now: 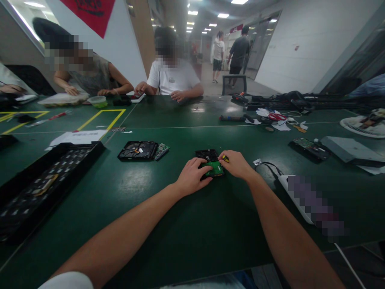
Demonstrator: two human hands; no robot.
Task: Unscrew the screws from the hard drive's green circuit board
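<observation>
A green circuit board (215, 169) lies on the dark green table in front of me, beside a black open casing (207, 155) that sits just behind it. My left hand (194, 175) rests at the board's left side, its fingers spread over and along the board's edge. In my right hand (235, 162), fingers are closed around a small yellow and black tool (225, 159) at the board's right edge. The tool's tip is too small to make out.
A black open drive (138, 151) and a small circuit board (162, 151) lie to the left, near a long black tray (51, 180). On the right are a white device (296, 198) with cables, another drive (309, 149) and a grey box (353, 150). People sit across the table.
</observation>
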